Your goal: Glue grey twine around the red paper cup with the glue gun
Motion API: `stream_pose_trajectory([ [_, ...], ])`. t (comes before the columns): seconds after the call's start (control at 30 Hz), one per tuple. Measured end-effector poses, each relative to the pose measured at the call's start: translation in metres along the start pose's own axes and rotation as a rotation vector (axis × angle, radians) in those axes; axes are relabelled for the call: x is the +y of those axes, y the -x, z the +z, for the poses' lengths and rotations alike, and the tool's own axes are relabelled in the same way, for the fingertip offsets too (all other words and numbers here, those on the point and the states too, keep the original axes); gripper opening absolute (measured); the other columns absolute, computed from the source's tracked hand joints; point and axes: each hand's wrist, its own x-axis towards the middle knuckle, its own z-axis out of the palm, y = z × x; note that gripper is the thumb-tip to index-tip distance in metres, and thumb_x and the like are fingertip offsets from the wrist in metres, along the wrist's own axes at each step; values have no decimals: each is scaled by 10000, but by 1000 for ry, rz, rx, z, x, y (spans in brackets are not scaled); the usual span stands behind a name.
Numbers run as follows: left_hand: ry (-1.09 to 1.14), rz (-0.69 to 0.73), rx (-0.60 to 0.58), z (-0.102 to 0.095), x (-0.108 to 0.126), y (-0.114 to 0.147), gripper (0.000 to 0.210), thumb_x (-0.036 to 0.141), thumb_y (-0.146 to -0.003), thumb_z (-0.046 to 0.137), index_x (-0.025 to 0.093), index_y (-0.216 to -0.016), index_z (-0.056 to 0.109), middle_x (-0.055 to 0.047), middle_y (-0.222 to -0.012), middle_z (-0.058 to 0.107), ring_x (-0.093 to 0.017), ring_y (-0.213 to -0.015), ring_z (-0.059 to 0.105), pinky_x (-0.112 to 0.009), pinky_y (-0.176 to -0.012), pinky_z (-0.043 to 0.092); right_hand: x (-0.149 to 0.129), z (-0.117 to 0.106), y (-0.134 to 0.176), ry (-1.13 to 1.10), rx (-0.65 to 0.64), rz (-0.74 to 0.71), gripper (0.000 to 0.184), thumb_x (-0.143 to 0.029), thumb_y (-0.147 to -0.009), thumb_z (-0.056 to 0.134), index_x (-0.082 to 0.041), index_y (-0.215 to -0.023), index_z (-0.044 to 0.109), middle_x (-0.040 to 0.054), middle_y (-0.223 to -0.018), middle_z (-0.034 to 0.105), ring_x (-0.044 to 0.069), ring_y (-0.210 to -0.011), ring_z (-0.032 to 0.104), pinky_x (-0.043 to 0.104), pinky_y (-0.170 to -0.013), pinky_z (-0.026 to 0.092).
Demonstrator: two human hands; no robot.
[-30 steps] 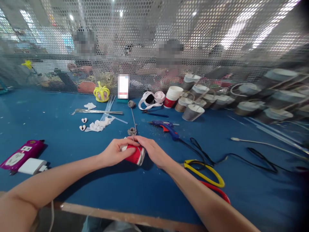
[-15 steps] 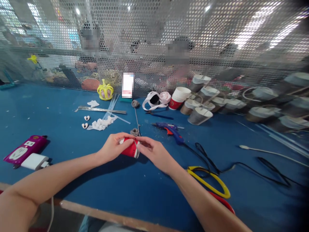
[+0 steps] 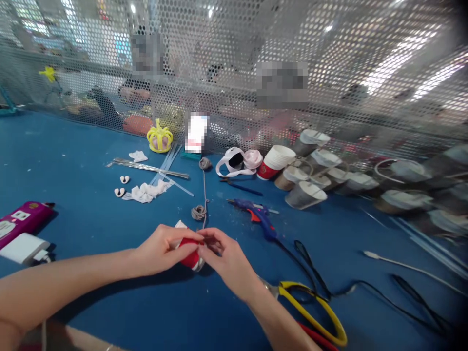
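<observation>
My left hand [image 3: 163, 248] is closed around a red and white paper cup [image 3: 190, 261], which lies tilted low over the table. At the cup's right end my right hand [image 3: 228, 261] pinches a grey cord [image 3: 204, 222] against it. Some grey cord seems to lie around that end, though my fingers cover most of it. From there the cord runs up the table past a small tangled bundle [image 3: 198, 212] to a grey ball [image 3: 205, 163]. To the right of my right hand lies a blue glue gun [image 3: 256, 214].
Yellow- and red-handled scissors [image 3: 314, 307] lie by my right forearm. Stacked paper cups [image 3: 276, 163] and several grey-wrapped cups [image 3: 306, 194] stand at the right. White lace [image 3: 148, 191], metal wires [image 3: 149, 168] and a yellow crown-shaped piece [image 3: 160, 138] are behind. A purple power strip [image 3: 25, 222] sits left.
The view has shifted, so my hands and the cup appear lower and slightly left. More of the cord and its bundle shows above the cup. Both hands keep their hold.
</observation>
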Motion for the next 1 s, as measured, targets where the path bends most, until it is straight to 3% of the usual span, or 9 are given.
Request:
stream_pose_trajectory([
  [0.13, 10, -11, -29, 0, 2, -1, 246, 219, -811, 506, 129, -949, 688, -68, -880, 723, -144, -719, 655, -198, -674, 502, 1, -2, 0, 58, -17, -38, 203, -241, -735, 568, -191, -932, 560, 56, -943, 661, 174, -840, 629, 338, -784, 504],
  [0.33, 107, -162, -25, -3, -3, -6, 249, 282, -752, 586, 124, -902, 704, -75, -875, 720, -179, -757, 651, -233, -684, 506, 5, -2, -7, 118, -15, -59, 270, -262, -746, 578, -177, -1002, 559, 66, -945, 670, 175, -825, 632, 347, -763, 508],
  [0.47, 20, -129, -61, -9, -7, -10, 250, 296, -770, 562, 126, -883, 706, -75, -875, 712, -183, -774, 639, -240, -700, 490, 3, 2, -10, 257, 76, -115, 271, -254, -754, 564, -152, -1004, 566, 70, -895, 677, 167, -783, 635, 314, -707, 512],
  [0.63, -65, -60, -37, -10, -6, -12, 258, 276, -801, 507, 136, -894, 703, -61, -872, 717, -183, -778, 637, -247, -718, 480, -5, 0, -12, 339, 183, -167, 210, -284, -808, 500, -174, -960, 594, 74, -938, 677, 173, -830, 633, 319, -743, 487],
  [0.73, -52, -65, -18, -7, -8, -10, 257, 277, -797, 512, 134, -891, 704, -64, -873, 718, -181, -770, 641, -243, -705, 481, -15, -20, -12, 417, 231, -169, 206, -301, -821, 480, -188, -930, 613, 54, -903, 687, 176, -812, 632, 308, -725, 481],
  [0.83, -42, -95, 2, -7, -9, -9, 252, 272, -795, 516, 132, -890, 702, -67, -866, 719, -177, -748, 642, -235, -668, 483, -21, -56, -13, 705, 382, -55, 232, -322, -825, 468, -197, -948, 621, 38, -853, 695, 174, -765, 634, 280, -684, 478],
  [0.93, -53, -113, 61, -10, -10, -11, 245, 277, -793, 516, 148, -886, 702, -59, -846, 717, -170, -724, 637, -226, -635, 485, -15, -95, -19, 827, 541, 66, 240, -261, -818, 440, -153, -926, 625, 118, -912, 677, 240, -865, 619, 342, -754, 446],
  [1.0, -71, -107, 131, -14, -11, -13, 250, 288, -798, 511, 157, -902, 697, -58, -867, 711, -167, -730, 632, -225, -635, 486, -4, -113, -25, 873, 548, 149, 161, -246, -749, 522, -143, -786, 640, 143, -832, 674, 279, -841, 620, 360, -732, 443],
])
